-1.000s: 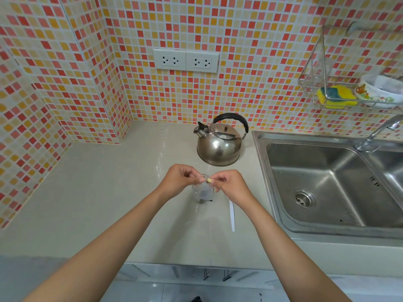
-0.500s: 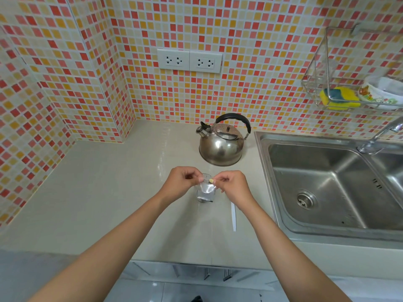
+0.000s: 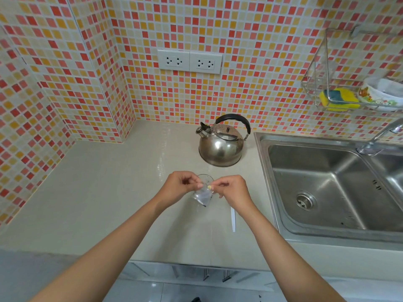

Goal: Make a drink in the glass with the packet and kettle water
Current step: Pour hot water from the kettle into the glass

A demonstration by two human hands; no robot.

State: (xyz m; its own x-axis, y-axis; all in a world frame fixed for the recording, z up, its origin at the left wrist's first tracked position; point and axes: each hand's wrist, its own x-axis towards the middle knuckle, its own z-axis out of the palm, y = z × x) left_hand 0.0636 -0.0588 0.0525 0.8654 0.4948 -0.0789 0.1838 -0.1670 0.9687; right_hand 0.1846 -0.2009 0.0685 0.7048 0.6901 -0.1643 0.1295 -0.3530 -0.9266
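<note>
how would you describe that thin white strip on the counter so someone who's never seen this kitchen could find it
Start at the steel sink set into the right of the beige counter. Just left of its front corner, beside the right hand and its wrist, lies the white strip, pointing roughly toward the viewer. It is the only flat, narrow white thing there; the glass and kettle nearby are clear and shiny metal.

- Worktop (image 3: 91,192): pale, glossy, set into a corner of mosaic wall tiles (image 3: 261,62).
- Double wall socket (image 3: 189,62): white, mounted on the back wall.
- Steel sink (image 3: 322,184): at right, drain visible; tap (image 3: 379,138) at its rear.
- Wire rack (image 3: 316,83): wall-mounted, holding a yellow sponge (image 3: 340,100) and what appears to be a patterned bowl (image 3: 381,94).
- White strip (image 3: 233,219): flat on the worktop beside the sink.
</note>
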